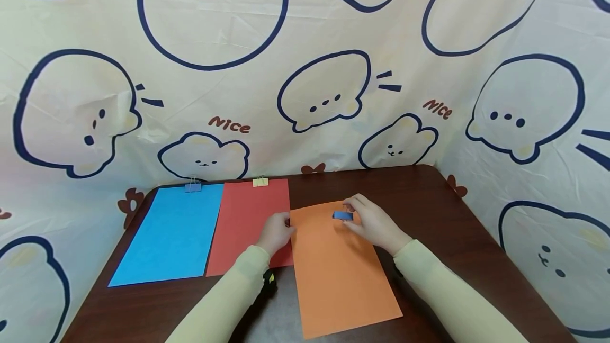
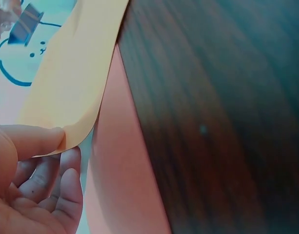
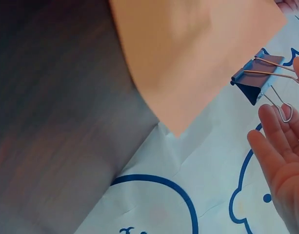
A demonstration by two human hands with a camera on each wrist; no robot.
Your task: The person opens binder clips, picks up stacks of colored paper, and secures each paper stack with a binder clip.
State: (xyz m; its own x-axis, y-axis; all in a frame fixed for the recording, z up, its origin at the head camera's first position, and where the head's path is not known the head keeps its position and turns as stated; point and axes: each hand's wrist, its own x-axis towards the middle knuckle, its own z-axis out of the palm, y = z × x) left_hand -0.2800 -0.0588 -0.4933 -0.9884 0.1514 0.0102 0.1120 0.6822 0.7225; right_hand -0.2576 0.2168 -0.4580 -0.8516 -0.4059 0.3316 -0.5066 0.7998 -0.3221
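Observation:
An orange paper sheet (image 1: 345, 274) is tilted up off the dark table, its near end toward me. My left hand (image 1: 278, 232) pinches its upper left corner between thumb and fingers, and the paper bends there in the left wrist view. By their wire handles, my right hand (image 3: 286, 165) holds a blue binder clip (image 3: 256, 73). The clip is close to the sheet's top edge; whether it touches the paper I cannot tell. In the head view the blue clip (image 1: 342, 215) appears in front of the sheet's upper part.
Left of the orange sheet lies a red sheet (image 1: 252, 226) with a yellow binder clip (image 1: 260, 181) on its top edge. Beside that is a blue sheet (image 1: 171, 237) with a blue-grey clip (image 1: 193, 187). Printed cloth (image 1: 329, 30) surrounds the dark wooden table (image 1: 443, 237).

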